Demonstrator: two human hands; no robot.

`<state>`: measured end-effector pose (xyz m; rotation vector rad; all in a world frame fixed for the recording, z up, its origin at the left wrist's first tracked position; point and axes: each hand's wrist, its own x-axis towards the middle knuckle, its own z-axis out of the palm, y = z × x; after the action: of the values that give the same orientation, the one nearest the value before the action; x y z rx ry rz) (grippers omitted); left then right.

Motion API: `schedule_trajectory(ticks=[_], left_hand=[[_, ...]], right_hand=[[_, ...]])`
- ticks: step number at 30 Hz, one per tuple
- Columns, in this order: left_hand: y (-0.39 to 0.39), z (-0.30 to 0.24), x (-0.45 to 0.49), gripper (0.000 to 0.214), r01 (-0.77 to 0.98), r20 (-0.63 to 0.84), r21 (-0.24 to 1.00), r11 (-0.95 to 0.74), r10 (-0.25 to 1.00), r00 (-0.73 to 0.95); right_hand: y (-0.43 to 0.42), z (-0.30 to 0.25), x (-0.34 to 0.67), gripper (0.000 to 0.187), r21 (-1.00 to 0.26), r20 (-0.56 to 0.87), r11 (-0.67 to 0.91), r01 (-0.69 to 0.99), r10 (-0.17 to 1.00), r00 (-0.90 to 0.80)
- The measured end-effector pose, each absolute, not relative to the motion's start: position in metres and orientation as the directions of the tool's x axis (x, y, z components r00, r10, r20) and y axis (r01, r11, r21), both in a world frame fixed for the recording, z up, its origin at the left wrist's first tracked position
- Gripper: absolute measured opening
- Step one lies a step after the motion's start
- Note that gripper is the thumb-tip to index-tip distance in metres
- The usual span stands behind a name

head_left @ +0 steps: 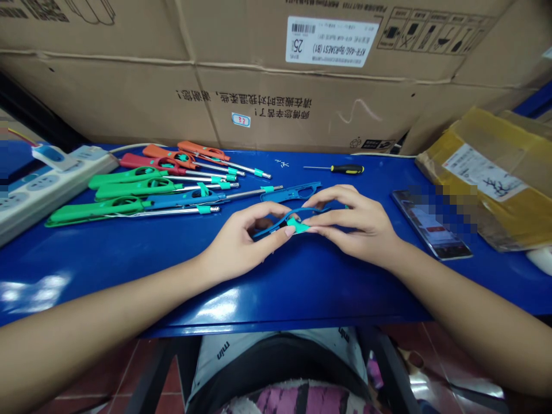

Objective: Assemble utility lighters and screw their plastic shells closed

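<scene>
Cardboard boxes [302, 103] well beyond fingers, blue table [129, 253] under them. Lighter pile [164, 187] left of L hand [241, 241]; phone [431, 224] near R hand [353, 221]. Screwdriver [340, 169] beyond R fingertips. Both hands pinch narrow on blue shell [276, 221], teal clip [298, 226] btw fingertips.

Blue table [129, 253], green, red, orange lighters [142, 190], teal trigger [297, 225], yellow-black screwdriver [340, 169]
</scene>
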<state>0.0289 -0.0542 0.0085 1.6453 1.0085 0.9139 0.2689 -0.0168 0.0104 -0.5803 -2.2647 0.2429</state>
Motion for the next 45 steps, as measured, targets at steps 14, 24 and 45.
schedule_trajectory(ticks=[14,24,45], left_hand=[[-0.050,0.012,0.028,0.027,0.008,-0.023,1.000,0.022,0.880,0.474],[-0.053,0.008,0.029,0.023,0.101,0.081,0.986,-0.136,0.900,0.428],[-0.041,0.007,0.025,0.030,0.311,0.051,0.937,-0.159,0.943,0.328]], right_hand=[[-0.017,0.015,0.270,0.013,-0.327,0.675,0.904,0.276,0.427,-0.602],[-0.023,0.002,0.266,0.049,-0.689,0.549,0.693,0.214,0.691,-0.470],[-0.019,0.010,0.265,0.039,-0.731,0.232,0.540,0.416,0.771,-0.593]])
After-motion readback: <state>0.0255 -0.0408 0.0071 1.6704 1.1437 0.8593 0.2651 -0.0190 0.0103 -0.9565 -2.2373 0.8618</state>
